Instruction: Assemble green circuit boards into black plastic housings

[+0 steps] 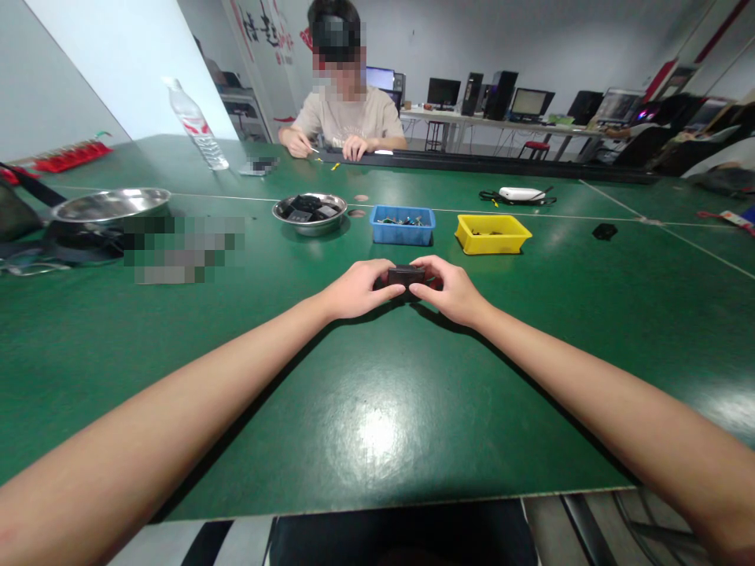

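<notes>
Between my two hands is a small black box-shaped part (406, 274), held just at the surface of the green table (377, 369). My left hand (359, 289) grips its left side, thumb across the near face. On the opposite side my right hand (451, 289) pinches it the same way, thumb tip close to the other thumb. Fingers behind the part are mostly hidden. Just beyond stand a blue bin (402, 233) with small metal pieces and a yellow bin (494, 242) with a few small dark bits. A steel bowl (311, 228) of black plastic parts sits to their left.
A larger steel bowl (112, 206) and a water bottle (197, 130) stand at left. At right lie a black piece (605, 231) and a white device (522, 194) with a black cord. Across the table a person (348, 118) works at a long black strip (501, 163).
</notes>
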Available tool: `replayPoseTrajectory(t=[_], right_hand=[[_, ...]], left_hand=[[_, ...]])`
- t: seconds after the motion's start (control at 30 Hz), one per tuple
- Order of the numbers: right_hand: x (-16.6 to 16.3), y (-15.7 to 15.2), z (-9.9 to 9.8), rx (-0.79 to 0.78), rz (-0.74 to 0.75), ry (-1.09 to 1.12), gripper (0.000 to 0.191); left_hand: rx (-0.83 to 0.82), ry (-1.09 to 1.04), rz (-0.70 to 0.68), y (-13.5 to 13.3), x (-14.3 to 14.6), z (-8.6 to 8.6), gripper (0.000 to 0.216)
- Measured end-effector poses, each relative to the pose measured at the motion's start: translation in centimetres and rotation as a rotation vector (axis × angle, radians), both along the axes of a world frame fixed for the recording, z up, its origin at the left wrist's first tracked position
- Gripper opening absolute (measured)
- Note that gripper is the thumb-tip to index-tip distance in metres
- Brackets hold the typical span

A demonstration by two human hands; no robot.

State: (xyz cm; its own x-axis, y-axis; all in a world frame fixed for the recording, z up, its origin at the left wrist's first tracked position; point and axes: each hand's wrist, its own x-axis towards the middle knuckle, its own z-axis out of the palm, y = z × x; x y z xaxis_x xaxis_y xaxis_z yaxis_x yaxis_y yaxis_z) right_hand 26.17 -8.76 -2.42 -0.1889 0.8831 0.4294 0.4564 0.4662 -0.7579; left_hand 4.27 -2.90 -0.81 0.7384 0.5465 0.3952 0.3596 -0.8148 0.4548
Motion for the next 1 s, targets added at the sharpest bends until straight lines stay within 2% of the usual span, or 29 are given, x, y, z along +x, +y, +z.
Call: replayPoseTrajectory(t=[0.1,0.63,1.0], right_hand=[[0.03,0.06,-0.07,-0.016,0.013,-0.009,0.041],[0.05,0.12,0.06,-0.048,0.059,0.038,0.036],[-0.20,-0.38,0.49,0.074,0.020,-0.081,0.030]], left_hand=[[-0.007,-0.001,0.003,-0.02,0.01,0.01,0.043],[-0.001,0.028,0.021,0.12,-0.21,0.17,0.043],[0.165,0.053,0.013,-0.23,-0.46,0.22,0.037]])
